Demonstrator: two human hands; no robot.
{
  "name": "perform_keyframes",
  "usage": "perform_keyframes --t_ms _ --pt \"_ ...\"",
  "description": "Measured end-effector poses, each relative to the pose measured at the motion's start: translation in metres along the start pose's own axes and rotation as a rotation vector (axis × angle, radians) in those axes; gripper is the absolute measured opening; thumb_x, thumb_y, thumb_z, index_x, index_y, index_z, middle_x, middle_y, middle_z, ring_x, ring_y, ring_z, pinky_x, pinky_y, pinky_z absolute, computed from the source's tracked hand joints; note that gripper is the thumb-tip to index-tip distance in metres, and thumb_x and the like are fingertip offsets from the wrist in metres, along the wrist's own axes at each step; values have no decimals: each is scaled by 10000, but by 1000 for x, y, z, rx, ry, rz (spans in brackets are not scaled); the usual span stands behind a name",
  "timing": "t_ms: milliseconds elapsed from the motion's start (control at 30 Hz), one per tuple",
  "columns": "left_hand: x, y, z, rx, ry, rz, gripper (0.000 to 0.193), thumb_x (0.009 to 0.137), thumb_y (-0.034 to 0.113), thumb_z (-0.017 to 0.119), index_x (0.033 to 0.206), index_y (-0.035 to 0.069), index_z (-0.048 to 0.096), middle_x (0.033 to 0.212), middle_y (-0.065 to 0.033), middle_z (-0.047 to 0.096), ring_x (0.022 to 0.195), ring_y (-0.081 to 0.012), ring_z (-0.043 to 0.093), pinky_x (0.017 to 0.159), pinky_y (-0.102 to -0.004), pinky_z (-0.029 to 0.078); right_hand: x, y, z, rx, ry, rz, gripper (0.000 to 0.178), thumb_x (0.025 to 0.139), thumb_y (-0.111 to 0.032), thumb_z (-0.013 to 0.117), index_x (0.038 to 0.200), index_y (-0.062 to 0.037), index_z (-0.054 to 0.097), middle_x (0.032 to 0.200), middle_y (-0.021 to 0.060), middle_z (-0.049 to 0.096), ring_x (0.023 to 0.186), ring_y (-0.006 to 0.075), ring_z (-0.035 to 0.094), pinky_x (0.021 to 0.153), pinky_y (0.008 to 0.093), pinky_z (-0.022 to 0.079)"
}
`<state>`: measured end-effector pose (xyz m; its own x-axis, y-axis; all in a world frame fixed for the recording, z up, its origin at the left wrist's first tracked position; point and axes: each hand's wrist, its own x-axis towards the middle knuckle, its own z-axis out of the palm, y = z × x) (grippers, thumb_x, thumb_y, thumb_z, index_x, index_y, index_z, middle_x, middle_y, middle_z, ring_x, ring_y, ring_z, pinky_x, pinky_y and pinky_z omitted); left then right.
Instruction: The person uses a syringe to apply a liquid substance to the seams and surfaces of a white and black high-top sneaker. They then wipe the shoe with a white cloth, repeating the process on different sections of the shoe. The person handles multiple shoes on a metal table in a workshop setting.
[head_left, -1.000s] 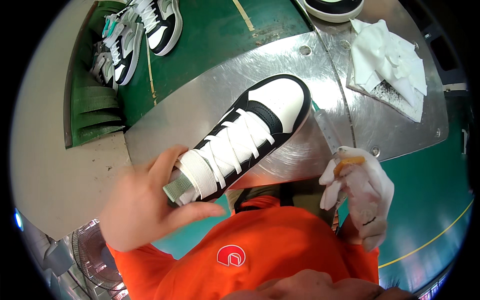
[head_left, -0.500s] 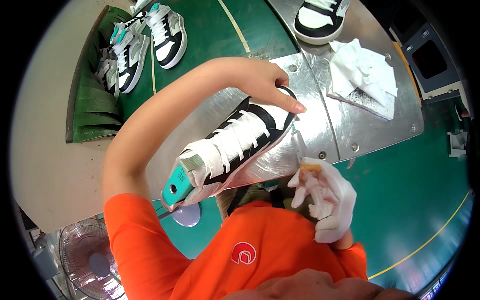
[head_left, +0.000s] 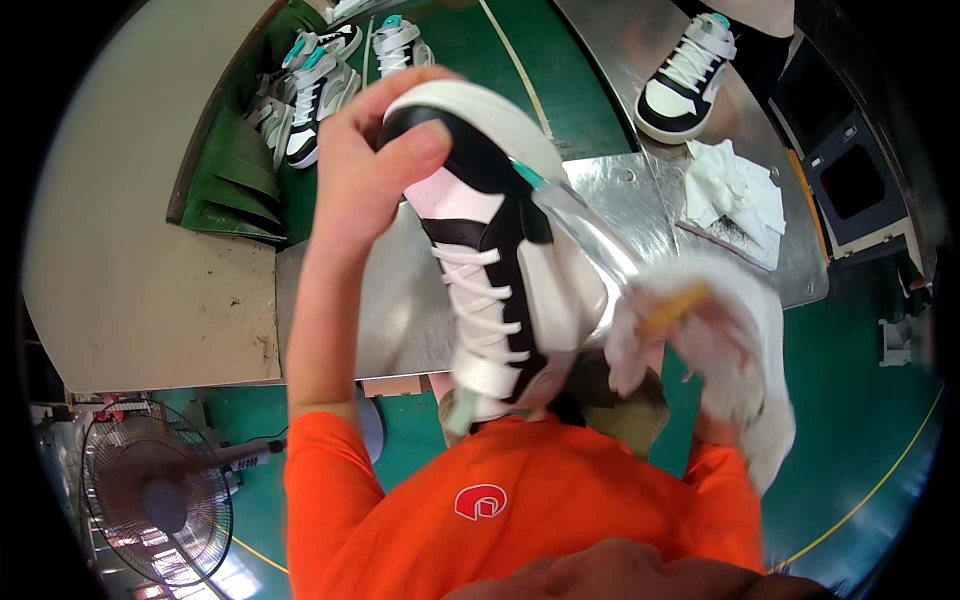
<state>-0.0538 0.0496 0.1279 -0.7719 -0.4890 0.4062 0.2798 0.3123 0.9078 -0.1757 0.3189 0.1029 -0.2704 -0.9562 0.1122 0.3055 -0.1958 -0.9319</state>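
A black and white sneaker [head_left: 480, 290] with white laces is held up in front of me, its toe tilted upward. My left hand [head_left: 385, 150] is closed round the toe, the thumb pressed on the black toe part. In my right hand [head_left: 700, 340], which wears a white glove and is smeared by motion, is a clear syringe [head_left: 590, 228] with a teal tip and an amber-coloured part near the fingers. The tip lies at the seam between the sneaker's upper and its thick white sole. The heel end is low, close to my orange shirt.
Several similar sneakers [head_left: 320, 95] stand at the far left by a green flap curtain [head_left: 225, 180]. Another sneaker [head_left: 685, 85] is on the metal table [head_left: 390, 310] at the far right, near crumpled white cloth [head_left: 735, 190] on a pad. A fan [head_left: 155, 490] stands lower left.
The sneaker has swung more upright, toe toward the upper left, and come closer. My left hand moved left with it. The syringe has moved with my right hand and stays against the sole seam.
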Motion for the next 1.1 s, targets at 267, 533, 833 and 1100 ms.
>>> perform_keyframes --t_ms 267,533,833,1100 --pt "-53 -93 -47 -170 480 -91 532 952 363 572 1221 -96 557 1090 -144 655 955 -189 646 850 -302 516 88 34 -14 117 -326 -93 518 869 -166 585 1293 120 506 994 170 635 818 218 643 717 276 510" --pt "-67 -124 -50 -244 641 -330 505 1012 457 406 1060 -13 583 955 -104 681 815 -191 677 723 -318 553 84 65 -39 218 -247 288 642 895 -278 615 1369 95 397 1195 214 568 1011 269 608 801 330 518" --pt "-66 -129 -52 -229 686 -415 594 1003 514 378 1133 -29 581 1011 -123 684 865 -212 687 777 -331 566 84 64 -41 -62 -149 395 756 864 -428 605 1329 135 409 987 246 601 831 320 630 699 368 520" --pt "-65 -121 -48 -298 687 -348 523 994 440 463 1097 -57 591 998 -143 681 871 -218 680 778 -339 556 81 79 -65 288 -212 314 761 832 -431 630 1291 138 416 881 268 578 653 337 606 552 384 516"
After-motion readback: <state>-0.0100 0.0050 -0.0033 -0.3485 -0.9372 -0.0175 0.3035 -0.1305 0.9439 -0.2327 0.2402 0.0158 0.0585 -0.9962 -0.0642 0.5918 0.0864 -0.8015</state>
